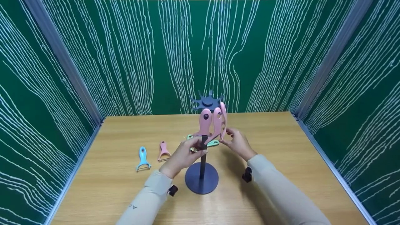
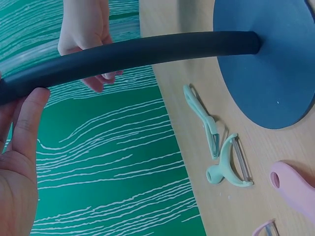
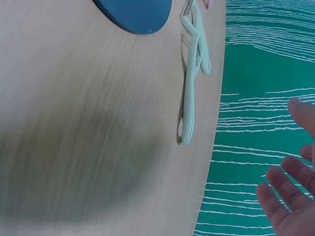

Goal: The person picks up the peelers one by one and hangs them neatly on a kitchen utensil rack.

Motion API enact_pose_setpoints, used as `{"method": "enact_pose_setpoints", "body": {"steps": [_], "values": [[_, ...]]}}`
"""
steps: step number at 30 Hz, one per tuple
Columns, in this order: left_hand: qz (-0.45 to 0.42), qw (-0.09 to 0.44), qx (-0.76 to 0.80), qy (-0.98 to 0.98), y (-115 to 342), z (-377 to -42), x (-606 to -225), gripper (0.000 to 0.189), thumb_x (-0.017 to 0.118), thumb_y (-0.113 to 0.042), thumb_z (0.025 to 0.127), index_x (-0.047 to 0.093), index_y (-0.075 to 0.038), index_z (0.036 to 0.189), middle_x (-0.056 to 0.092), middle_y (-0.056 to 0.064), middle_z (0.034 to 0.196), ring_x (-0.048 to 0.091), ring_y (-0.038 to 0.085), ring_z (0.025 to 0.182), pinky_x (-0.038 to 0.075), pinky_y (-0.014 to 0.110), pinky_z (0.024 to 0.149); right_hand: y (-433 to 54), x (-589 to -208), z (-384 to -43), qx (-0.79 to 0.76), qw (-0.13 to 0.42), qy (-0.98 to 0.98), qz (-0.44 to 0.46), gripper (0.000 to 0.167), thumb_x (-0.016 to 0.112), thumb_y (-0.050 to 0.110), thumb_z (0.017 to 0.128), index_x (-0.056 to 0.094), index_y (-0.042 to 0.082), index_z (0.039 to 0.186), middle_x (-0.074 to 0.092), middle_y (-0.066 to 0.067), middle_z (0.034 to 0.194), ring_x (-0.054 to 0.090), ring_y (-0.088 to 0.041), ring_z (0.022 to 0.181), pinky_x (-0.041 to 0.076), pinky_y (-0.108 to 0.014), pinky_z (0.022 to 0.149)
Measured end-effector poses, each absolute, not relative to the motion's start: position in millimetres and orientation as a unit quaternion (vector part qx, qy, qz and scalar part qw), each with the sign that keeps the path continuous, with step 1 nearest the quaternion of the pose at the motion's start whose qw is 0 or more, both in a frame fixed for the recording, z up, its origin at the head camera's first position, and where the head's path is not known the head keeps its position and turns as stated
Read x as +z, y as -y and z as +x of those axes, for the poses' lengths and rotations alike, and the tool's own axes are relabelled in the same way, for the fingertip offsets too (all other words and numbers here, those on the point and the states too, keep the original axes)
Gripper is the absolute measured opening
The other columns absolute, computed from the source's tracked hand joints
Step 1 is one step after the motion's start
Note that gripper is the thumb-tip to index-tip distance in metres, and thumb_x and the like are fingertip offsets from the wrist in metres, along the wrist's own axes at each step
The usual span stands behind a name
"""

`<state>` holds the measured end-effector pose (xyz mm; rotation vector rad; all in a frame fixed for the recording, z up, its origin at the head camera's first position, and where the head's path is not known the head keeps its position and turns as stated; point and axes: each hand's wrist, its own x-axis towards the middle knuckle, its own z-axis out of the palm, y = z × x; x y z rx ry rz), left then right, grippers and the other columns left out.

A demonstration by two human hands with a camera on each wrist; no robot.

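A dark stand has a round base point(image 1: 201, 184), an upright pole point(image 1: 203, 164) and a spoked hook top point(image 1: 207, 102). Several pink peelers point(image 1: 205, 123) hang from its hooks on the near and right sides. My left hand point(image 1: 184, 153) grips the upper pole just below them; the left wrist view shows its fingers point(image 2: 30, 118) against the pole. Beside the lower end of the rightmost pink peeler point(image 1: 223, 120) is my right hand point(image 1: 239, 143). In the right wrist view its fingers point(image 3: 285, 194) are spread and loosely bent, with nothing seen between them; contact with the peeler cannot be told.
Left of the stand, a blue peeler point(image 1: 142, 157) and another pink peeler point(image 1: 163, 150) lie on the wooden table point(image 1: 109, 187). Two green peelers point(image 2: 202, 115) lie behind the stand near the table's far edge. Green walls point(image 1: 175, 56) with white lines enclose the table.
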<state>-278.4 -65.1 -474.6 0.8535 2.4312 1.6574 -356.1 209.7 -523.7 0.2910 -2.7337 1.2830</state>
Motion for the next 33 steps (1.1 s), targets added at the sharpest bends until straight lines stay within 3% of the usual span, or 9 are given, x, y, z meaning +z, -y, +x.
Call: {"method": "enact_pose_setpoints", "body": {"steps": [10,17,25,30,33], "values": [[0.304,0.013,0.527,-0.793,66,-281,-476,0.023,0.073,-0.016,0.106,0.070,-0.014,0.128,0.075,0.003,0.113,0.072,0.018,0.107,0.061,0.040,0.100,-207,-525,-374,0.426,0.024,0.897,0.113,0.050,0.085,0.014,0.096,0.066,0.009,0.143,0.063,-0.020,0.152,0.057,-0.041,0.146,0.041,-0.064,0.123],[0.306,0.014,0.523,-0.796,66,-281,-477,0.024,0.073,-0.015,0.105,0.070,-0.014,0.129,0.074,0.001,0.114,0.071,0.016,0.108,0.061,0.035,0.100,-202,-539,-383,0.441,-0.008,0.893,0.090,0.060,0.084,0.014,0.097,0.060,0.016,0.152,0.060,-0.014,0.158,0.053,-0.039,0.151,0.039,-0.062,0.126],[0.310,0.015,0.529,-0.790,65,-282,-479,0.024,0.073,-0.014,0.106,0.070,-0.013,0.129,0.074,0.003,0.114,0.071,0.018,0.110,0.061,0.042,0.101,-197,-563,-380,0.432,-0.007,0.899,0.077,0.057,0.080,0.014,0.099,0.058,0.010,0.152,0.064,-0.019,0.152,0.059,-0.038,0.141,0.045,-0.056,0.122],[0.308,0.017,0.531,-0.789,66,-282,-478,0.026,0.072,-0.012,0.106,0.070,-0.013,0.132,0.075,0.004,0.114,0.071,0.020,0.110,0.059,0.051,0.104,-192,-571,-378,0.425,-0.017,0.901,0.078,0.063,0.083,0.013,0.097,0.057,0.012,0.155,0.058,-0.019,0.160,0.051,-0.040,0.152,0.038,-0.058,0.127],[0.310,0.015,0.528,-0.790,66,-282,-478,0.026,0.071,-0.012,0.106,0.070,-0.013,0.132,0.075,0.005,0.113,0.071,0.020,0.110,0.060,0.050,0.103,-189,-575,-378,0.420,-0.024,0.903,0.090,0.067,0.083,0.012,0.097,0.055,0.015,0.157,0.056,-0.018,0.162,0.050,-0.041,0.153,0.036,-0.059,0.128]]}}
